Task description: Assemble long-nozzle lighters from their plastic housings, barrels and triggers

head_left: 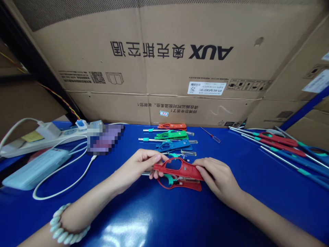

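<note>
Between my hands is a red plastic handle shell (190,169) with an oval opening, tilted over a second red half (194,186) on the table. My left hand (147,163) pinches the shell's narrow left end, while my right hand (218,175) grips its wide right end. Inside the lower half lie a teal piece (169,178), thin wires and a clear part, partly covered by the upper shell. A metal rod (145,174) sticks out to the left beneath my left hand. Just behind are blue (176,145), green (172,134) and orange (171,126) handle shells with rods.
A small screwdriver (212,136) lies behind my right hand. Several rods with red and blue handles (280,140) are piled at right. At left are a power bank (36,168), a white cable, a power strip (69,133) and a blurred phone. A cardboard box (164,79) walls the back.
</note>
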`<state>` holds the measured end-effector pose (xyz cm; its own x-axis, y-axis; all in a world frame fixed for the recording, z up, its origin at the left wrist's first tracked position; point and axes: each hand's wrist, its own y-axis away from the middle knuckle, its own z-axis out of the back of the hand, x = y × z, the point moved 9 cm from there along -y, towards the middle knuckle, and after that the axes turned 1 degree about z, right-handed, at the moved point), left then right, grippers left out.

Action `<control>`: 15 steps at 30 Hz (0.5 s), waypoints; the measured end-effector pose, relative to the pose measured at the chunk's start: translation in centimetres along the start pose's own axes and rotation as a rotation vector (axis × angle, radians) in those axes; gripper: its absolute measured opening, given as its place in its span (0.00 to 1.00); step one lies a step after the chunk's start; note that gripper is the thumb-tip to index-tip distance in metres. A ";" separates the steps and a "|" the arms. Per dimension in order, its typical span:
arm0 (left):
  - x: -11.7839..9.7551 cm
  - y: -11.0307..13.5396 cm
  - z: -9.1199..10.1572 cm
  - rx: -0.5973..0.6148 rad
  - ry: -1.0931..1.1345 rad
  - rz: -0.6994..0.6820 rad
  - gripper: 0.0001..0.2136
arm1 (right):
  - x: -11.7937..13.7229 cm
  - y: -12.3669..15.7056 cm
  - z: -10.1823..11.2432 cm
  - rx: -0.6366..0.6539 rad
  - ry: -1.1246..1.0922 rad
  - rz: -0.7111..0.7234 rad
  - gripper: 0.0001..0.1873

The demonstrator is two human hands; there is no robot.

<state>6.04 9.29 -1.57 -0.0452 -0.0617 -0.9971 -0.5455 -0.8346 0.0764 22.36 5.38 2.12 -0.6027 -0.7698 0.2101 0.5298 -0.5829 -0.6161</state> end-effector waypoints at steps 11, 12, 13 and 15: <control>-0.1 -0.1 -0.4 0.093 -0.104 -0.004 0.13 | -1.0 -0.1 0.7 -0.038 -0.052 -0.095 0.09; -0.1 -0.1 -0.4 0.099 -0.131 -0.014 0.13 | -1.1 -0.1 0.6 -0.025 -0.063 -0.112 0.10; -0.2 -0.1 -0.4 0.103 -0.160 -0.023 0.12 | -1.3 -0.1 0.5 -0.007 -0.074 -0.127 0.10; -0.2 -0.1 -0.3 0.105 -0.225 -0.038 0.11 | -1.6 -0.1 0.1 0.041 -0.101 -0.162 0.11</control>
<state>6.39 9.25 -1.35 -0.2018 0.1017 -0.9741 -0.6336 -0.7720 0.0507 23.37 6.63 1.89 -0.6206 -0.6857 0.3803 0.4553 -0.7100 -0.5372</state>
